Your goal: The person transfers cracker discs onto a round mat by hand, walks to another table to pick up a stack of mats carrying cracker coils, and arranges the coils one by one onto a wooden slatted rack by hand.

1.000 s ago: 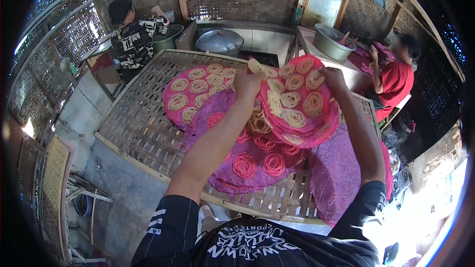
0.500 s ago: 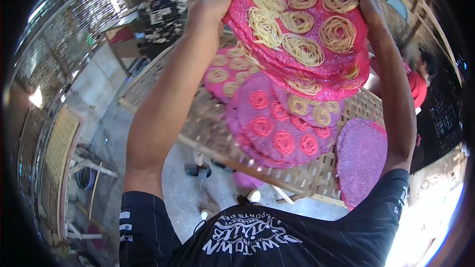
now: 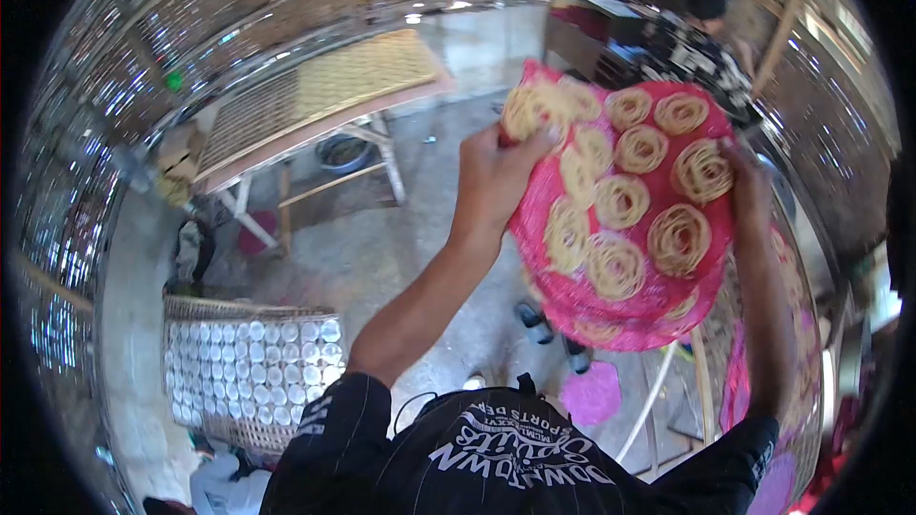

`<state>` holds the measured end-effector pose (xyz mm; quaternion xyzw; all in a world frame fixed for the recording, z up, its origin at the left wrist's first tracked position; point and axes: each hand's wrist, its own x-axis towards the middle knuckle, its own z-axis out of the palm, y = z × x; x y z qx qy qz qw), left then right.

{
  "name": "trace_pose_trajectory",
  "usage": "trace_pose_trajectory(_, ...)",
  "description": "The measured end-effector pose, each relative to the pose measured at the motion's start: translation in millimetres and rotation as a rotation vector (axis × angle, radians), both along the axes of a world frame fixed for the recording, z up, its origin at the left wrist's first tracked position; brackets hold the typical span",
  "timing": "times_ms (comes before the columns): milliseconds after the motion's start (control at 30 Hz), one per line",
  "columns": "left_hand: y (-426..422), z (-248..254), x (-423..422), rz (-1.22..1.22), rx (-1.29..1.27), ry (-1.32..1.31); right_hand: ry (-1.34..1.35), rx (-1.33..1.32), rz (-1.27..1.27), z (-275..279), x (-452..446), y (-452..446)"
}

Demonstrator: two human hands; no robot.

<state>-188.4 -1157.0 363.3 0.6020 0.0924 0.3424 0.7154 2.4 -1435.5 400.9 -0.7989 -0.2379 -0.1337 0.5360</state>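
A stack of round pink net sheets point(image 3: 625, 272) hangs in the air in front of me, held between both hands. Coiled noodle nests point(image 3: 679, 239) in pale yellow cover the top sheet, and more show between the layers at the lower edge. My left hand point(image 3: 501, 176) is closed on the stack's left rim, thumb on top near the nests. On the right rim, my right hand point(image 3: 749, 181) grips the stack; its fingertips are partly hidden beneath. At the upper left the nests look bunched together and blurred.
A slatted table point(image 3: 320, 86) with a yellowish mat stands at the back left. Lower left is a woven rack point(image 3: 253, 362) with rows of pale discs. Sandals point(image 3: 534, 321) and a pink sheet point(image 3: 592, 393) lie on the floor. One person point(image 3: 697, 48) is at the back right.
My view has turned left, away from the woven table with the other pink and purple sheets. The held stack has come along, with both hands still on its rims.
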Motion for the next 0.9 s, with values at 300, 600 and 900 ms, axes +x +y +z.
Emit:
trace_pose_trajectory(300, 133.5, -110.6, -110.6, 0.545, -0.285, 0.089, 0.642, 0.187, 0.517, -101.8, -39.5, 275.6)
trace_pose_trajectory(600, 227.3, -162.1, -123.0, 0.806, -0.314, 0.044, 0.784, 0.134, 0.79, -162.1, -26.9, 438.8)
trace_pose_trajectory(900, 373.0, -181.6, -135.1, 1.052, -0.332, 0.034, 0.781, 0.148, 0.975, -169.5, -29.6, 641.9)
